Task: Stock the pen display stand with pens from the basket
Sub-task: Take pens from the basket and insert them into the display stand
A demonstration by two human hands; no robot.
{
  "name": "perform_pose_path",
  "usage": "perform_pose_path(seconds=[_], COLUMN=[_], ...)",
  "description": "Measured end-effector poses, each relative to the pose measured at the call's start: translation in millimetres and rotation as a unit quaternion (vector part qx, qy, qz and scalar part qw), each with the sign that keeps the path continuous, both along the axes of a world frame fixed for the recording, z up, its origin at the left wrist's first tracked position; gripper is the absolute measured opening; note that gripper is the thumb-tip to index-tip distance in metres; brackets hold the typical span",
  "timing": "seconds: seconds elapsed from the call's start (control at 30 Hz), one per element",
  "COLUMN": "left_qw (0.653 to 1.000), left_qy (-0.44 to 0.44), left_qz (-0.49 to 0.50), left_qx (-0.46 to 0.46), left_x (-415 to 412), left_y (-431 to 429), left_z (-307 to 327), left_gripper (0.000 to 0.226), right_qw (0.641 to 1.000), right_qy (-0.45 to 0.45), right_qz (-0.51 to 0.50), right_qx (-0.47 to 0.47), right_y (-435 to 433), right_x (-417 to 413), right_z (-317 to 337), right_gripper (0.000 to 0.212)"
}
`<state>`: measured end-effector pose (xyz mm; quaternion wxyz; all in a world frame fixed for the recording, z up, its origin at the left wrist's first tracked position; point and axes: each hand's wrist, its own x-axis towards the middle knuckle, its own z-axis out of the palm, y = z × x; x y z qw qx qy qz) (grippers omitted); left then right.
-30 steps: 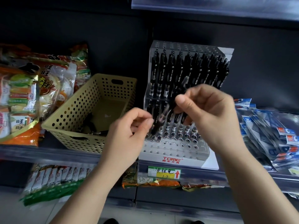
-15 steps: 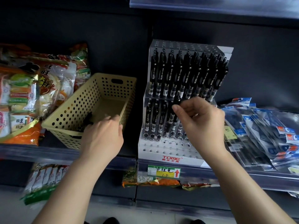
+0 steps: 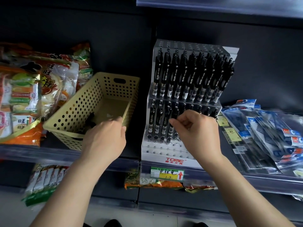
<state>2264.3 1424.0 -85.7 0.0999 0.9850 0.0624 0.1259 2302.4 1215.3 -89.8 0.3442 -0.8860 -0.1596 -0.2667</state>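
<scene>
A white and clear pen display stand (image 3: 174, 160) sits on the shelf, its upper tier packed with black pens (image 3: 188, 76). Several more stand at the left of the lower tier. My right hand (image 3: 198, 133) is in front of that lower tier, and its thumb and fingers pinch a black pen (image 3: 174, 115) standing in a hole there. To the left is the yellow perforated basket (image 3: 77, 110), with a few dark pens (image 3: 91, 121) on its floor. My left hand (image 3: 105, 138) reaches over the basket's near right corner. Its fingertips dip inside, out of sight.
Snack bags (image 3: 32, 89) are piled left of the basket. Packaged stationery (image 3: 262, 136) lies right of the stand. A yellow-green price tag (image 3: 167, 173) is on the shelf edge, with more packets on the shelf below. Another shelf (image 3: 213, 4) juts out overhead.
My left hand left the front of the stand and moved left into the basket. My right hand dropped from the upper tier and brought its pen down into the lower tier.
</scene>
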Motion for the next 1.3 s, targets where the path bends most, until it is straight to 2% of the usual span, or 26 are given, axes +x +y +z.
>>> perform_pose_path(seconds=[0.13, 0.23, 0.37, 0.47, 0.53, 0.6, 0.67, 0.73, 0.83, 0.9, 0.97, 1.07, 1.17, 1.3], left_qw=[0.999, 0.995, 0.987, 0.981, 0.973, 0.962, 0.951, 0.938, 0.926, 0.948, 0.966, 0.929, 0.918, 0.903], left_qy=[0.021, 0.062, 0.098, 0.130, 0.162, 0.190, 0.214, 0.236, 0.267, 0.235, 0.228, 0.355, 0.382, 0.392], left_qz=[-0.006, -0.013, -0.032, -0.046, -0.060, -0.088, -0.112, -0.123, -0.098, -0.056, -0.051, -0.098, -0.107, -0.114], left_qx=[-0.036, -0.074, -0.121, -0.138, -0.153, -0.174, -0.191, -0.220, -0.247, -0.208, -0.108, -0.029, 0.023, 0.135], left_x=[-2.7, -6.0, -12.0, -18.5, -23.4, -29.2, -34.3, -37.2, -34.0, -22.9, -6.8, 12.4, 21.9, 27.4], left_y=[5.7, 12.8, 19.3, 24.0, 29.4, 34.8, 38.4, 44.1, 60.5, 71.9, 81.7, 78.5, 70.4, 65.2], left_z=[1.5, 2.3, 6.1, 11.4, 12.4, 12.5, 12.5, 11.6, 15.0, 20.7, 22.4, 13.0, 4.8, 2.5], left_gripper=[0.038, 0.036, 0.020, 0.020, 0.029, 0.026, 0.023, 0.026, 0.035, 0.040, 0.060, 0.084, 0.076, 0.061], right_qw=[1.000, 1.000, 0.998, 0.984, 0.967, 0.959, 0.961, 0.968, 0.972, 0.971, 0.970, 0.970, 0.970, 0.970], right_qy=[0.027, 0.015, 0.001, 0.119, 0.201, 0.233, 0.229, 0.208, 0.193, 0.194, 0.197, 0.194, 0.192, 0.187], right_qz=[0.006, 0.001, 0.052, 0.117, 0.143, 0.149, 0.143, 0.136, 0.133, 0.136, 0.142, 0.145, 0.148, 0.155], right_qx=[0.002, -0.006, 0.025, 0.069, 0.069, 0.064, 0.055, 0.030, -0.009, -0.021, -0.018, -0.019, -0.019, -0.020], right_y=[-0.8, 1.4, 18.9, 45.2, 66.7, 87.5, 103.2, 112.4, 115.9, 115.6, 115.2, 115.8, 116.5, 117.6], right_x=[0.0, -3.1, -13.3, -15.8, -15.0, -14.8, -14.3, -12.1, -8.7, -8.4, -8.4, -8.1, -9.2, -10.8], right_z=[4.1, 9.0, 16.6, 14.5, 7.6, -0.5, -5.0, -5.7, -2.5, -0.9, -0.2, 0.2, 1.3, 2.6], right_gripper=[0.029, 0.038, 0.035, 0.027, 0.034, 0.042, 0.041, 0.031, 0.025, 0.030, 0.032, 0.035, 0.035, 0.037])
